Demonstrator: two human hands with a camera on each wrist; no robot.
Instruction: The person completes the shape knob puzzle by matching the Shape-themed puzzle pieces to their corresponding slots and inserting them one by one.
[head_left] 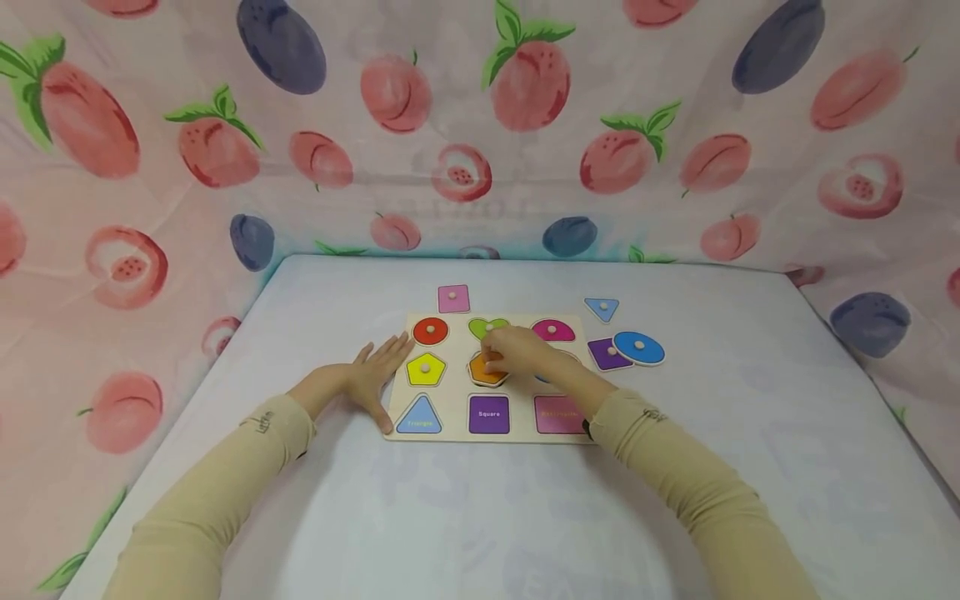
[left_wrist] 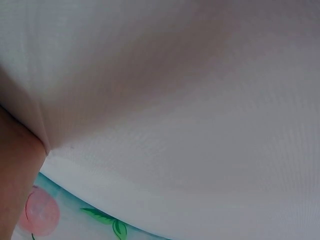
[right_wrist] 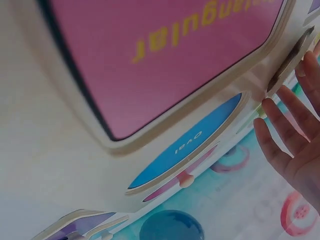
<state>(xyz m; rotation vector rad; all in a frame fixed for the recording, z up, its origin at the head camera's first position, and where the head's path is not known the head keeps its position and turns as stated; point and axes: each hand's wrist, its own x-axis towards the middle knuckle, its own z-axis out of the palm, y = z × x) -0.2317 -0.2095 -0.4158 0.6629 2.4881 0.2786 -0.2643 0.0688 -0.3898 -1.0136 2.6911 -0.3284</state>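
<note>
A wooden shape puzzle board (head_left: 453,408) lies flat on the table. My left hand (head_left: 367,381) rests at its left edge with fingers spread; the left wrist view shows only bare skin and tablecloth. Over the board's middle, my right hand (head_left: 519,350) pinches an orange hexagon piece (head_left: 484,375) by its top. The hexagon sits at its recess, slightly off it, with a dark rim showing; the fingers hide its knob. In place are a red circle (head_left: 431,332), a yellow pentagon (head_left: 425,370), a green heart (head_left: 480,327) and a magenta semicircle (head_left: 553,332).
The triangle (head_left: 420,418), square (head_left: 489,425) and rectangle (head_left: 555,408) recesses show printed labels. Beyond the board lies a pink rectangle piece (head_left: 453,305). To its right are a light blue triangle piece (head_left: 602,315) and a blue oval piece (head_left: 648,352) overlapping a purple square piece (head_left: 602,356).
</note>
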